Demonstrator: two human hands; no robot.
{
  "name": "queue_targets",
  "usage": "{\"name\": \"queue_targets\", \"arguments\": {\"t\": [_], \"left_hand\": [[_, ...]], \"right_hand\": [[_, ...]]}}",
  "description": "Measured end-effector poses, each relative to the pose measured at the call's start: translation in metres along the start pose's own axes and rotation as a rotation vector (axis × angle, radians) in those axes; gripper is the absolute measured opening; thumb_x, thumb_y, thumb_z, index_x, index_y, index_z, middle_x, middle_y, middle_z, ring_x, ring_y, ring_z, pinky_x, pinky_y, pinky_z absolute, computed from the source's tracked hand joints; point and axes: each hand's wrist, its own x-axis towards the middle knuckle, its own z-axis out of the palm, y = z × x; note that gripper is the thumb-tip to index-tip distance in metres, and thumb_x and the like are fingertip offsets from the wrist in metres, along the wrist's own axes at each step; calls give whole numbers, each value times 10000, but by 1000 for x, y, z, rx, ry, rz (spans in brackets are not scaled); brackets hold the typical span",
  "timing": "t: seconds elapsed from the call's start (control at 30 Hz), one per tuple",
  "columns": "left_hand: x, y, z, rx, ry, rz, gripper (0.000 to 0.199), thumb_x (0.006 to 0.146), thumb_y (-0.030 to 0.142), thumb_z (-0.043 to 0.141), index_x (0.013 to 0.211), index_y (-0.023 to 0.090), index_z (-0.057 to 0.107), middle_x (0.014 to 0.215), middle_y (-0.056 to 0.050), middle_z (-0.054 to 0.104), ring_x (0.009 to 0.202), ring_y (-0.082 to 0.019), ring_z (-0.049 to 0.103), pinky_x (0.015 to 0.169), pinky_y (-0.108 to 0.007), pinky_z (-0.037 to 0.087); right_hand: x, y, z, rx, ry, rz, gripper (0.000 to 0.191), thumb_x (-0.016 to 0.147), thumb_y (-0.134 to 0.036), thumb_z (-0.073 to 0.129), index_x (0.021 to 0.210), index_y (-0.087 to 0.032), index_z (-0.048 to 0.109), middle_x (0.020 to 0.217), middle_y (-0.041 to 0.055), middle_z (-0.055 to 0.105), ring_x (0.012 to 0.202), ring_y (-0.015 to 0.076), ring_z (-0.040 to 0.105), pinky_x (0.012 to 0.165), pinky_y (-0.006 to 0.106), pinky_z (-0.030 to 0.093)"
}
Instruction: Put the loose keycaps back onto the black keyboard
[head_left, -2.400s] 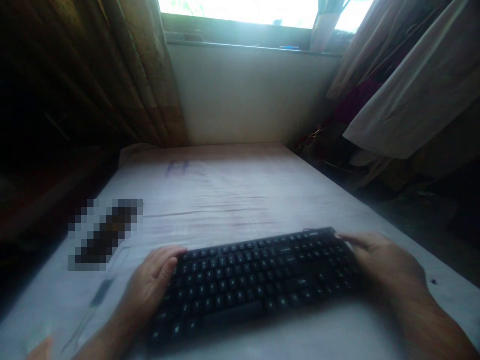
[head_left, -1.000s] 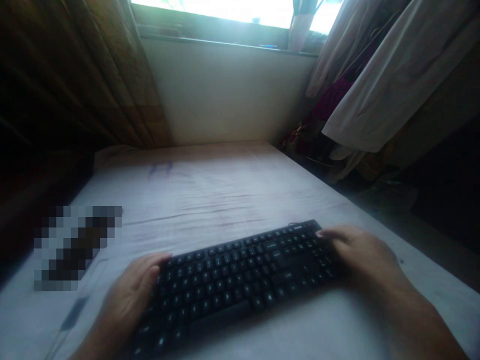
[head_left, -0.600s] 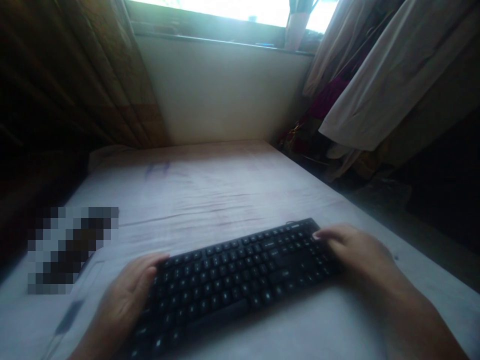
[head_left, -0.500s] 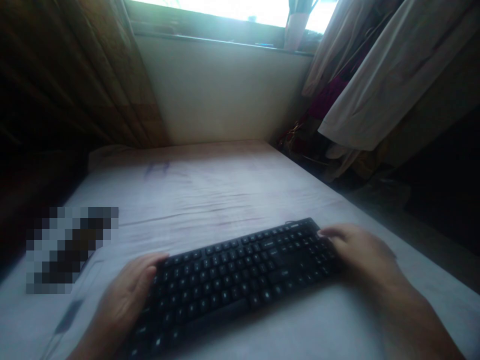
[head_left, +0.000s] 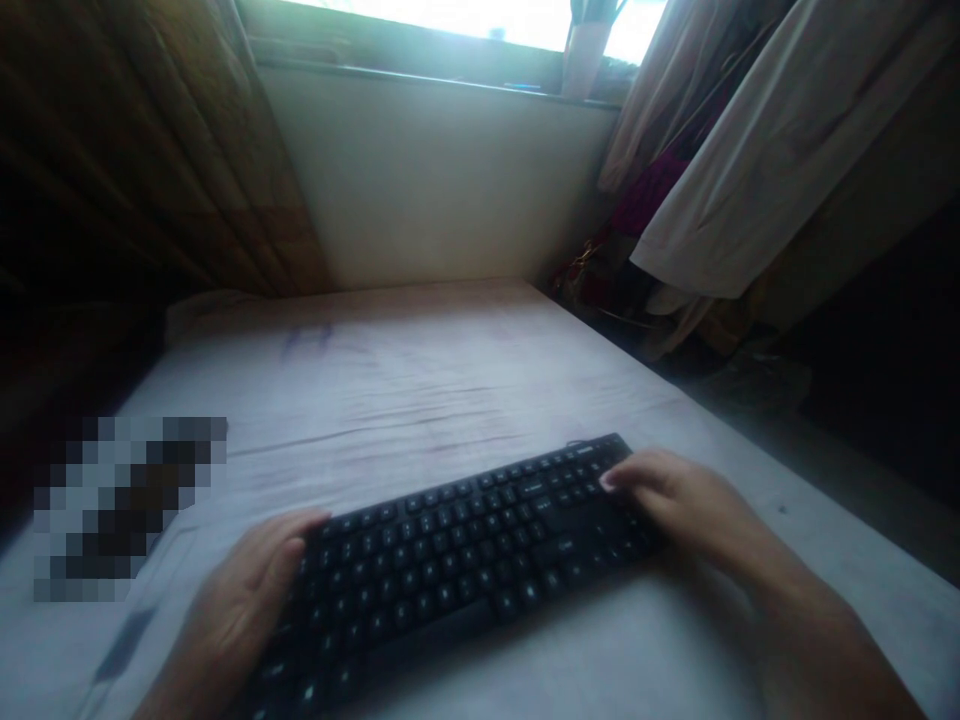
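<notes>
A black computer keyboard is held at a slant over the white bedsheet, its right end farther from me than its left. My left hand grips the left end, thumb on top by the edge and the other fingers mostly hidden. At the other end, my right hand is closed round the right edge, its thumb lying over the number keys. The fingers of the right hand beneath the keyboard are out of sight. A bit of cable shows behind the far right corner.
The sheet-covered bed stretches to a pale wall under a bright window. A blurred-out dark object and a thin cord with a grey tag lie at left. Hanging clothes and a curtain flank the wall.
My right hand has shifted left and further over the keyboard's number keys. The keyboard stays in both hands, almost unmoved, while the whole view has slid slightly.
</notes>
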Motion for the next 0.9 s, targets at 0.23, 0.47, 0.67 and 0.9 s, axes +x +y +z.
{"name": "queue_targets", "arguments": {"t": [0.23, 0.47, 0.67, 0.9], "left_hand": [[-2, -1, 0, -15, -14, -1, 418, 928, 584, 412, 1106, 334, 695, 1171, 19, 722, 1100, -238, 675, 970, -364, 557], [0, 1, 1, -1, 22, -10, 465, 899, 643, 404, 1047, 332, 717, 1118, 15, 742, 1060, -236, 694, 939, -364, 572], [3, 8, -1, -2, 43, -22, 520, 871, 700, 389, 1018, 331, 725, 1082, 10, 753, 1029, -240, 706, 921, -374, 580], [0, 5, 1, -5, 18, -44, 489, 876, 682, 395, 1038, 351, 716, 1104, 24, 744, 1053, -234, 698, 933, -376, 574]], "right_hand": [[5, 16, -6, -257, 165, 269, 237, 773, -248, 586, 831, -321, 804, 978, 58, 755, 777, 255, 696, 594, 330, 479], [5, 15, -9, -226, 179, 304, 239, 773, -251, 581, 849, -312, 799, 995, 58, 751, 805, 267, 698, 626, 351, 499], [0, -15, 0, 102, 85, -82, 291, 783, -163, 514, 832, -292, 769, 933, 4, 733, 869, 188, 688, 791, 304, 522], [-5, -35, 14, 119, -65, -315, 301, 789, -127, 510, 827, -286, 763, 911, 11, 710, 824, 174, 670, 764, 301, 518]]}}
